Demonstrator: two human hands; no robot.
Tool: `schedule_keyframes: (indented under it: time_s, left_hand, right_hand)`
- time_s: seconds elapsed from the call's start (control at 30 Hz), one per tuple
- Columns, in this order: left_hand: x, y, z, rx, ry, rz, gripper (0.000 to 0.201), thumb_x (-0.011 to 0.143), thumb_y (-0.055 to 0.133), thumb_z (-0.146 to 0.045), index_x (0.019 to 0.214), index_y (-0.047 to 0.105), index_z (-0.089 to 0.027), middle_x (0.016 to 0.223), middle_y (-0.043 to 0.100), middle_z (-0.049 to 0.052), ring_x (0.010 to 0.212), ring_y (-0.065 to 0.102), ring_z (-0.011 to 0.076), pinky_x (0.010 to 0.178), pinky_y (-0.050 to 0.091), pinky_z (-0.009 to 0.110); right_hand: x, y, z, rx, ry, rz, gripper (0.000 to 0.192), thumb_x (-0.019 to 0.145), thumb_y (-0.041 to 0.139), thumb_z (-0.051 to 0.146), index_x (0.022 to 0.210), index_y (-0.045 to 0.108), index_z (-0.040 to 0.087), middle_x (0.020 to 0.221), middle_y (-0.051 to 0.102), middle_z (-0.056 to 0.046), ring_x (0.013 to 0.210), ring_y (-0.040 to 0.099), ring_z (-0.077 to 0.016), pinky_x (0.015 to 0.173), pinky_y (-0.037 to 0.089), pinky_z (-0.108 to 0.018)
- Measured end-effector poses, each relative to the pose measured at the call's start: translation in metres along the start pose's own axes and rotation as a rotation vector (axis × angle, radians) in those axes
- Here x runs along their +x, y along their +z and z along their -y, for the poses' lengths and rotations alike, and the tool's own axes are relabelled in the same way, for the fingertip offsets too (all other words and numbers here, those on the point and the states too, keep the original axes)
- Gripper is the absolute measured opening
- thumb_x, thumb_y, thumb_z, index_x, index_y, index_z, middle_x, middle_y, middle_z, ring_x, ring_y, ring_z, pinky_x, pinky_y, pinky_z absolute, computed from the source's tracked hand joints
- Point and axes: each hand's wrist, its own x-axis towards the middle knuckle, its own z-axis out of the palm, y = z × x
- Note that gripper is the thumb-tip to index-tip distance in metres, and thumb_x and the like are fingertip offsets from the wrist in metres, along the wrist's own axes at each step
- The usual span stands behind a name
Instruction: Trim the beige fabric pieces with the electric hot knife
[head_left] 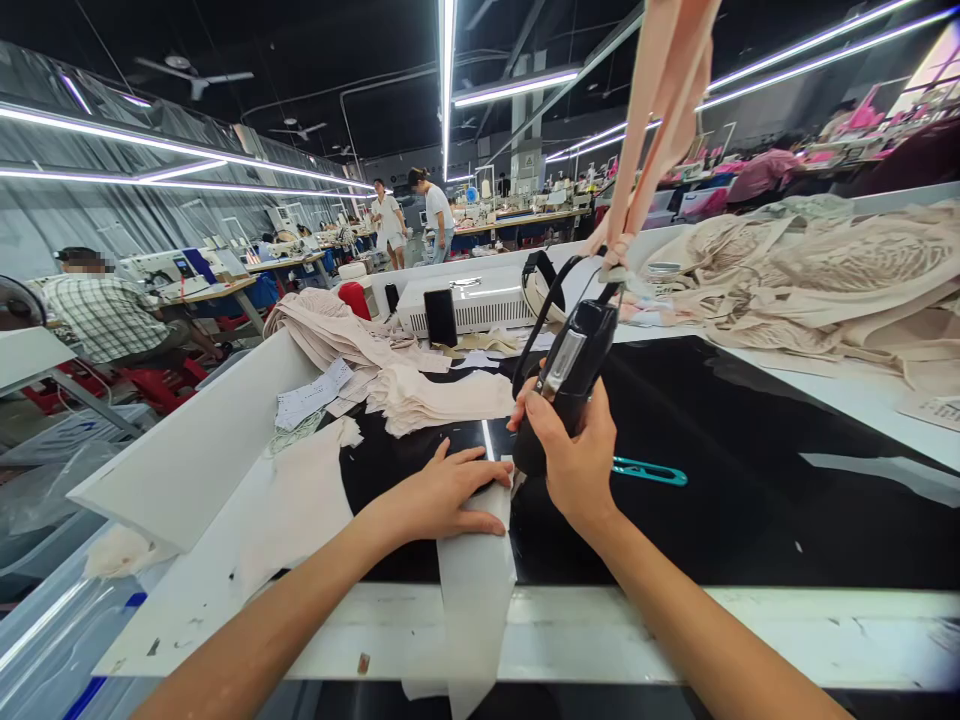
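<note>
My left hand (454,492) lies flat with its fingers spread, pressing a pale translucent fabric strip (476,575) onto the black work surface. The strip hangs over the table's front edge. Wrapped round a black handheld electric cutter (574,365) is my right hand (574,450). The cutter's lower tip meets the strip's right edge, close to my left fingertips. A cord and pink cloth strips (637,130) run up from its top end. Just right of my right hand, a teal thread snipper (651,471) lies on the black surface (750,510), partly hidden by that hand.
Behind my left hand lies a stack of cream fabric pieces (442,397). A phone (440,318) leans on a white box (491,305). Beige garments (832,280) are heaped at right, and a white side panel (202,440) borders the left. Several people work in the background.
</note>
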Motion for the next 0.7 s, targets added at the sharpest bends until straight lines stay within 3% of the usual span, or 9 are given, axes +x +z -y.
schedule_keyframes:
  time_s: [0.23,0.53,0.7]
  left_hand:
    - [-0.0009,-0.0026,-0.0025,0.013,-0.014,0.013,0.049,0.108,0.092,-0.049,0.149,0.072,-0.033,0.176,0.069,0.01,0.185,0.034,0.0441,0.148,0.005,0.085]
    - [-0.0002,-0.0022,-0.0007,0.022,-0.021,0.01,0.052,0.107,0.092,-0.054,0.152,0.073,-0.035,0.174,0.07,0.009,0.184,0.036,0.0441,0.149,0.006,0.083]
    - [-0.0006,-0.0022,-0.0008,0.003,-0.013,0.006,0.05,0.107,0.093,-0.051,0.15,0.073,-0.036,0.177,0.069,0.007,0.185,0.034,0.0445,0.149,0.005,0.085]
  right_hand:
    - [0.0019,0.0028,0.0026,0.072,0.005,-0.045,0.029,0.09,0.092,0.041,0.101,0.068,0.029,0.084,0.074,0.005,0.065,0.067,-0.0154,0.064,0.065,-0.03]
    - [0.0019,0.0013,0.0009,0.0,0.007,0.008,0.03,0.095,0.091,0.046,0.104,0.068,0.029,0.087,0.075,0.004,0.066,0.068,-0.0162,0.066,0.067,-0.032]
    - [-0.0033,-0.0014,0.0049,0.064,0.018,-0.044,0.026,0.093,0.091,0.043,0.102,0.07,0.029,0.086,0.075,0.003,0.065,0.067,-0.0162,0.062,0.065,-0.029]
